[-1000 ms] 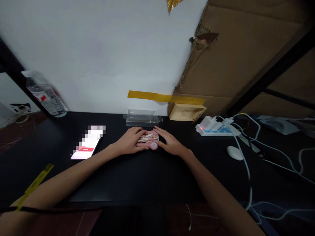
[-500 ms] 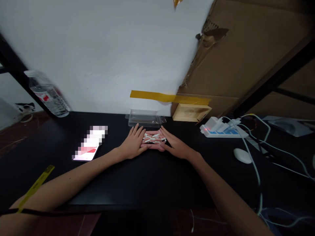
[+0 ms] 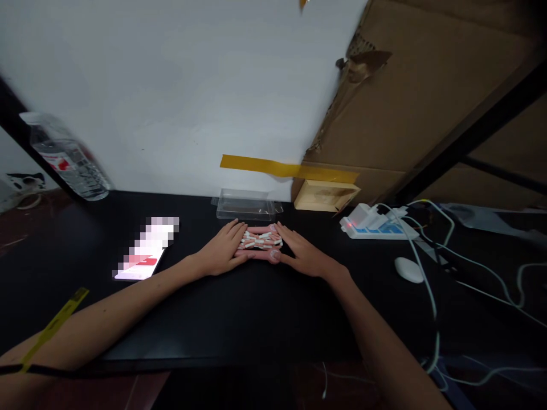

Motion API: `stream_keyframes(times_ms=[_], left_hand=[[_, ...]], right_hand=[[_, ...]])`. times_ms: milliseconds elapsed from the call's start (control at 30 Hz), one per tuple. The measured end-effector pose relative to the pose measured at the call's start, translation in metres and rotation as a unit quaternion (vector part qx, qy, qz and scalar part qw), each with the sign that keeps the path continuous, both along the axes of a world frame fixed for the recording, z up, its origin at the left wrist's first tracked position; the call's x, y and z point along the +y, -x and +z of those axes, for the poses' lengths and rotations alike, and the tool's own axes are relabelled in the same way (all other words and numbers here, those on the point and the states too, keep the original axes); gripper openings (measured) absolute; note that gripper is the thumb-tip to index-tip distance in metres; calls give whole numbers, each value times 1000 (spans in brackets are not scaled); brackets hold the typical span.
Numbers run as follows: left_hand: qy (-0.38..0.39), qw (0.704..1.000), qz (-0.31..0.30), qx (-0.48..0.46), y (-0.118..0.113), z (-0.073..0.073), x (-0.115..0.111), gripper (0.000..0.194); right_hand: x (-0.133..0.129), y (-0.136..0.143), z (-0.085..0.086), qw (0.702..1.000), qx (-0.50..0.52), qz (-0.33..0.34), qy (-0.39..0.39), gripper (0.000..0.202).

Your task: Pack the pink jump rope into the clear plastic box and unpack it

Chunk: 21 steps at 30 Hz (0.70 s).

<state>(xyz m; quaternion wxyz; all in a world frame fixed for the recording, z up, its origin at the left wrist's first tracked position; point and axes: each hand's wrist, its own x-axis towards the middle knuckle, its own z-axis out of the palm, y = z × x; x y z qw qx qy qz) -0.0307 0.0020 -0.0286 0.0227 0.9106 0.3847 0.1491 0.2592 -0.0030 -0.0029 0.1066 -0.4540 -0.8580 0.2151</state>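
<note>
Pink tray [image 3: 260, 244], seemingly touched, lies between both hands' flat fingers.

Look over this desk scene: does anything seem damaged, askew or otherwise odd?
Yes. The cardboard sheet against the wall has a torn, ragged edge near its top, and yellow tape runs slightly tilted across it. White cables sprawl loosely from the power strip over the black desk.

Both forearms are extended forward and angled inward. Left hand [image 3: 223, 249] is laid palm-down, fingers straight and together, pointed up-right. Right hand [image 3: 300, 253] is mirrored, fingers flat, pointed up-left. Thumbs are nearly met between the two hands.
</note>
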Motion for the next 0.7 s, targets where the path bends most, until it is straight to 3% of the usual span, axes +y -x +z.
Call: stream_keyframes(times_ms=[367, 700], left_hand=[[-22, 999, 24, 11, -2, -2, -3, 74], [4, 1000, 17, 16, -1, 3, -3, 75]], right_hand=[[-3, 3, -1, 1000, 1, 15, -18, 83], [-4, 5, 1, 1000, 0, 5, -11, 86]])
